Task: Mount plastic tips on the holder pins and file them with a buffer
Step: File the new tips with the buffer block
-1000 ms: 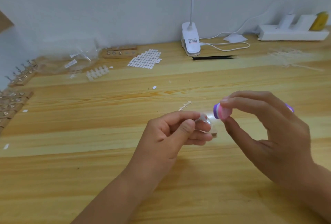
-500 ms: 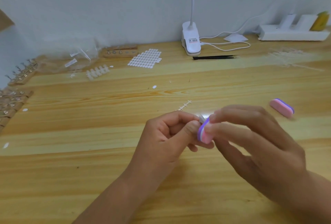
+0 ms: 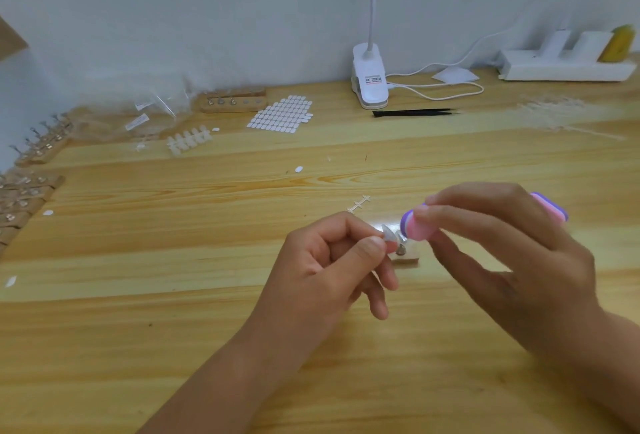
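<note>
My left hand [image 3: 332, 267] pinches a clear plastic tip [image 3: 388, 233] mounted on a metal pin whose small wooden base [image 3: 407, 257] shows just below. My right hand [image 3: 502, 260] pinches a pink and purple buffer block [image 3: 414, 227] between thumb and fingers, its end just right of the tip. Whether the buffer touches the tip I cannot tell. A second pink and purple buffer [image 3: 550, 210] lies on the table behind my right hand.
On the wooden table [image 3: 173, 295], a clip lamp [image 3: 369, 83], black tweezers [image 3: 414, 112], a sheet of white stickers [image 3: 282, 116] and a wooden holder block [image 3: 233, 104] lie at the back. Holders with pins [image 3: 38, 149] line the left edge. A tip sprue [image 3: 358, 205] lies near my hands.
The buffer in my right hand moved up and right, away from my left fingers, after stroking down against the tip half a second ago. My left hand stayed in place.
</note>
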`<state>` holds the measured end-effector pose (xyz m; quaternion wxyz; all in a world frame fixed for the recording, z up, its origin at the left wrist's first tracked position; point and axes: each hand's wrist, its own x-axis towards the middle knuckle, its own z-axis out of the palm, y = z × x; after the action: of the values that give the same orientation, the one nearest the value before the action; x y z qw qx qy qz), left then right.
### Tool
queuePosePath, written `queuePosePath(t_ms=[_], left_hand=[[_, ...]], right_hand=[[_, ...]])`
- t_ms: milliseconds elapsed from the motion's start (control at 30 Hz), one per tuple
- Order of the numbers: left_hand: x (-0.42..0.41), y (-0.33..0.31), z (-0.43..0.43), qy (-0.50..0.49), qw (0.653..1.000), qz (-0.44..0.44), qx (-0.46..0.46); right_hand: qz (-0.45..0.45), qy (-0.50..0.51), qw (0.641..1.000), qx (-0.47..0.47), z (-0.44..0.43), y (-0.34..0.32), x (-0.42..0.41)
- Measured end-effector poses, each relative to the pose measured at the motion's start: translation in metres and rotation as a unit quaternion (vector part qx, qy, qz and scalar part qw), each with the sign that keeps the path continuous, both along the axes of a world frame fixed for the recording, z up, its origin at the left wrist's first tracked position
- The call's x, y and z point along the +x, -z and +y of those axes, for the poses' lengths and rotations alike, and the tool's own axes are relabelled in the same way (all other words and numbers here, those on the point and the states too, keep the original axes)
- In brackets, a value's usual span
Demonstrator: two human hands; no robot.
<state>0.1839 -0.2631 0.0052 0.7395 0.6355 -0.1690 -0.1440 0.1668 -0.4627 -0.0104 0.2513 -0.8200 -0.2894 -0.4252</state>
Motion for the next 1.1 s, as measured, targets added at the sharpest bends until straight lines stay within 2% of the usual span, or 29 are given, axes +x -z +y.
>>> queuePosePath(t_ms=[100,167,333,433,600,700,867,967,1100], left_hand=[[-0.003,-0.001,-0.001,0.024,1.000,-0.004,0.005],[-0.003,-0.002,0.000,0.035,0.999,-0.004,0.012],[-0.002,-0.003,0.001,0.051,0.999,-0.001,0.016],[-0.004,-0.004,0.000,0.067,0.998,-0.011,0.007],[-0.003,-0.003,0.002,0.059,0.998,-0.006,0.019],[-0.004,-0.004,0.001,0.072,0.997,-0.018,0.011],[-0.002,-0.003,0.003,0.052,0.998,-0.021,0.020],[-0.002,-0.002,0.002,0.044,0.998,-0.039,0.019],[-0.002,0.000,0.001,0.006,0.997,-0.065,0.034]], right_hand=[[-0.013,-0.046,0.999,-0.021,0.009,0.002,-0.009],[-0.016,-0.039,0.998,-0.051,0.005,0.001,-0.008],[-0.004,-0.017,1.000,0.010,0.003,-0.002,-0.004],[-0.009,-0.048,0.999,-0.010,0.009,0.002,-0.008],[0.003,-0.009,1.000,0.006,-0.001,-0.002,-0.001],[-0.003,-0.045,0.999,0.000,0.007,0.000,-0.008],[-0.003,-0.001,1.000,-0.020,-0.004,-0.004,0.000],[-0.006,-0.030,1.000,-0.004,0.002,-0.004,-0.007],[-0.007,-0.035,0.997,-0.062,-0.001,0.000,-0.004]])
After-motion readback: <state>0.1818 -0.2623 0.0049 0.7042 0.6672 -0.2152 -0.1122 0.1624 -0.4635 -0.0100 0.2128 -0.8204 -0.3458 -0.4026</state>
